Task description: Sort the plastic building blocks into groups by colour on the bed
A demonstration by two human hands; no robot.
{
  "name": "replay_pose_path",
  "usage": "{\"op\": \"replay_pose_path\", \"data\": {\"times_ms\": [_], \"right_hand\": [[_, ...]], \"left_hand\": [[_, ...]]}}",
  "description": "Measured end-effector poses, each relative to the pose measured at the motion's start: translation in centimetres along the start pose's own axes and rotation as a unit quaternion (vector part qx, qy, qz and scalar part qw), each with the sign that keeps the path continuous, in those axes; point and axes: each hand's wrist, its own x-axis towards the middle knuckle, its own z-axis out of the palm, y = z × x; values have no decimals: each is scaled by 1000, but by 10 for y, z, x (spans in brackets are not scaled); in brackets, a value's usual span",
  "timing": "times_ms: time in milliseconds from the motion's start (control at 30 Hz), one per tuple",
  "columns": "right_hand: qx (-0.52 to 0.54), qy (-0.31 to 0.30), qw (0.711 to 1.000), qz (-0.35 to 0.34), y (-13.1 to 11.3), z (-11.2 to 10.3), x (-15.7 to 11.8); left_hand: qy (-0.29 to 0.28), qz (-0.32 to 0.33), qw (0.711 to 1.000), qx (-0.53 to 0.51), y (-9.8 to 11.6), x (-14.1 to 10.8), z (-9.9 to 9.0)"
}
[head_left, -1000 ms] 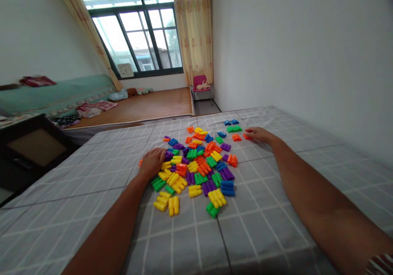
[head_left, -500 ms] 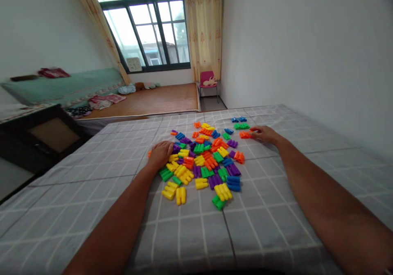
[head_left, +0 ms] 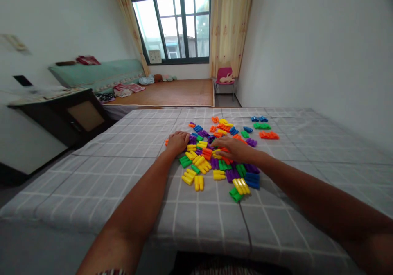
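A loose pile of plastic toy blocks, each made of joined tubes, covers the middle of the bed-like surface in yellow, green, orange, purple and blue. My left hand [head_left: 179, 142] rests at the pile's left edge, fingers stretched over some blocks and holding nothing visible. Over the middle of the heap, my right hand [head_left: 232, 149] has its fingers apart, hiding the blocks beneath. To the right of the pile, short rows lie one behind another: orange blocks [head_left: 269, 135], green blocks [head_left: 262, 126] and blue blocks [head_left: 259, 119]. Nearest me are yellow blocks [head_left: 241, 186] touching a green block [head_left: 236, 195].
A grey checked cloth [head_left: 116, 164] covers the surface under the blocks. Beyond it lie a low brown bed platform [head_left: 181, 93] and a pink chair [head_left: 225, 74] by the window. At left stands a dark cabinet [head_left: 82, 115]; a white wall [head_left: 322, 50] runs along the right.
My right hand has left the orange blocks in their row and moved left onto the pile. My left hand stays at the pile's left edge. The view has turned somewhat left.
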Motion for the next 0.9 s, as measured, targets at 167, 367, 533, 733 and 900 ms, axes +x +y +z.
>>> {"op": "replay_pose_path", "data": {"times_ms": [167,367,533,733,900], "right_hand": [[-64,-29,996,46,-25,34,26],[-31,86,991,93,3,4,15],[-154,174,921,313,98,-63,-53],[-307,129,828,451,183,-85,-151],[-177,58,879,440,202,-79,-167]], "left_hand": [[9,9,1000,-21,-1,-2,1],[9,25,999,-22,-3,-1,2],[16,30,999,-20,-8,3,6],[11,43,999,-9,-11,4,6],[12,32,999,-2,-13,4,6]]}}
